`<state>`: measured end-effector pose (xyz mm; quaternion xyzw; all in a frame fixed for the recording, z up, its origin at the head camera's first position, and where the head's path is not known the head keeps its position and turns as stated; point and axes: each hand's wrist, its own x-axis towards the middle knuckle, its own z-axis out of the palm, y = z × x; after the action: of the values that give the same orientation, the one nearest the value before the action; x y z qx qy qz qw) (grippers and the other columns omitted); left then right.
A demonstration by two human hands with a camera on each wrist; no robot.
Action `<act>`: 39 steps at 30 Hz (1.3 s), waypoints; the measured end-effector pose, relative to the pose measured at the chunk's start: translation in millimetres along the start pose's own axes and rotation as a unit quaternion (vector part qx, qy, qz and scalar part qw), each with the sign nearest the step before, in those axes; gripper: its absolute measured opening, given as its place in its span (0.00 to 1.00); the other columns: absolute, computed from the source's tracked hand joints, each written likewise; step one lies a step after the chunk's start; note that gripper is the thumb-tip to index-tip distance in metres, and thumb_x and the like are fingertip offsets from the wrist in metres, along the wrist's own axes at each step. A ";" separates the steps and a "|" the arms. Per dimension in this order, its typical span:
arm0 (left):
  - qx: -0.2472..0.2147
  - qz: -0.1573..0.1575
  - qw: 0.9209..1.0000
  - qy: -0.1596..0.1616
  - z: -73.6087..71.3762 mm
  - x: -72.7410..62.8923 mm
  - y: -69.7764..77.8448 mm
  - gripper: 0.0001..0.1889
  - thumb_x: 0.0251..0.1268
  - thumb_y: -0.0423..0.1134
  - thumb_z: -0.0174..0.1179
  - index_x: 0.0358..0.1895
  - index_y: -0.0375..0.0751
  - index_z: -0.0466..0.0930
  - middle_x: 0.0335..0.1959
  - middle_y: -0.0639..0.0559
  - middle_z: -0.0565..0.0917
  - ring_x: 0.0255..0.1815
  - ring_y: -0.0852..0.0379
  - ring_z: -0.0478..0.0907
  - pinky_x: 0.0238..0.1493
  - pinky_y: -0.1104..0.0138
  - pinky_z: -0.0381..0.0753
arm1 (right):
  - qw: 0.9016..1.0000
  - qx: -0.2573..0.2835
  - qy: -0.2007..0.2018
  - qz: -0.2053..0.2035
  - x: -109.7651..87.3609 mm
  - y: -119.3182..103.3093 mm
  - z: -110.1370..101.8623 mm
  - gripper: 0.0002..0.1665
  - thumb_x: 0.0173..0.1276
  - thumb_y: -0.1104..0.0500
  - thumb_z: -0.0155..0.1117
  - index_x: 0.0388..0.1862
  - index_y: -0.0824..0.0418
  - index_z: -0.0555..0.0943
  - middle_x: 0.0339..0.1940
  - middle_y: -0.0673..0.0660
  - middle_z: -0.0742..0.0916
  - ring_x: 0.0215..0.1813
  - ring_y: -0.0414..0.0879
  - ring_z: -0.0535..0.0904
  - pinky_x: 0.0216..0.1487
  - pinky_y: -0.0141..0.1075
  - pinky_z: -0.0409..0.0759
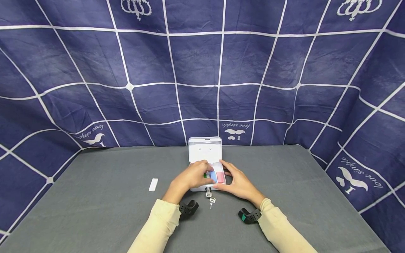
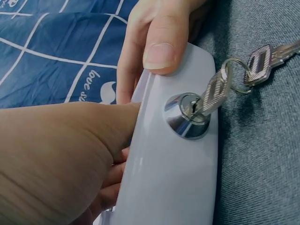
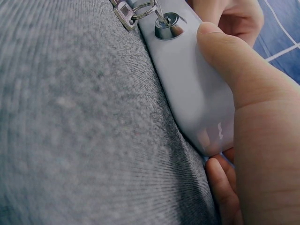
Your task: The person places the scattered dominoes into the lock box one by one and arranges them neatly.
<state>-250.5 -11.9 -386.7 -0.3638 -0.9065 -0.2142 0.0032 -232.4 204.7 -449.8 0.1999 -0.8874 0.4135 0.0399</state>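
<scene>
A white metal cash box [image 1: 198,188] stands on the grey cloth with its lid [image 1: 205,150] raised. Inside lie a pink block [image 1: 220,177], a blue block [image 1: 213,176] and something green [image 1: 205,174], partly covered. My left hand [image 1: 197,174] reaches in from the left, thumb and fingertips at the two ends of the blue block, pinching it. The left wrist view hides those fingertips behind the front wall. My right hand [image 1: 238,181] grips the box's right side, with its thumb [image 3: 220,44] on the front wall's upper edge. A key [image 2: 218,91] sits in the front lock [image 2: 187,116].
A second key [image 1: 211,202] hangs by a ring in front of the box. A white flat block [image 1: 153,185] lies on the grey cloth [image 1: 110,196] to the left. Behind, a blue curtain [image 1: 196,102] with white lines closes off the table.
</scene>
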 end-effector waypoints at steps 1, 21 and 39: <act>0.003 0.001 1.000 -0.002 0.6 0.0 -0.3 0.21 0.56 0.41 0.74 0.51 0.34 0.86 0.44 0.46 0.84 0.40 0.56 0.78 0.46 0.61 0.80 | 1.000 0.000 -0.001 0.000 0.2 -0.1 0.1 0.57 0.55 0.35 0.76 0.79 0.50 0.61 0.73 0.52 0.74 0.65 0.48 0.80 0.67 0.40 0.78; 0.030 -0.001 1.000 -0.008 4.0 4.0 -2.5 0.21 0.55 0.42 0.74 0.50 0.35 0.87 0.46 0.44 0.85 0.52 0.46 0.80 0.58 0.55 0.79 | 1.000 -0.002 0.000 0.004 0.7 0.9 0.0 0.57 0.55 0.35 0.76 0.79 0.48 0.60 0.74 0.52 0.72 0.65 0.48 0.80 0.67 0.40 0.78; 0.012 -0.008 1.000 0.009 11.2 9.9 -4.3 0.19 0.51 0.42 0.76 0.46 0.36 0.88 0.45 0.46 0.89 0.49 0.48 0.84 0.55 0.57 0.82 | 1.000 -0.009 0.003 -0.001 0.0 0.7 0.0 0.56 0.56 0.36 0.76 0.79 0.49 0.61 0.74 0.51 0.73 0.65 0.48 0.80 0.67 0.41 0.78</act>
<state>-258.9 -3.8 -396.9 -0.3550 -0.9117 -0.2065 0.0139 -232.7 205.2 -450.3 0.1992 -0.8905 0.4065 0.0449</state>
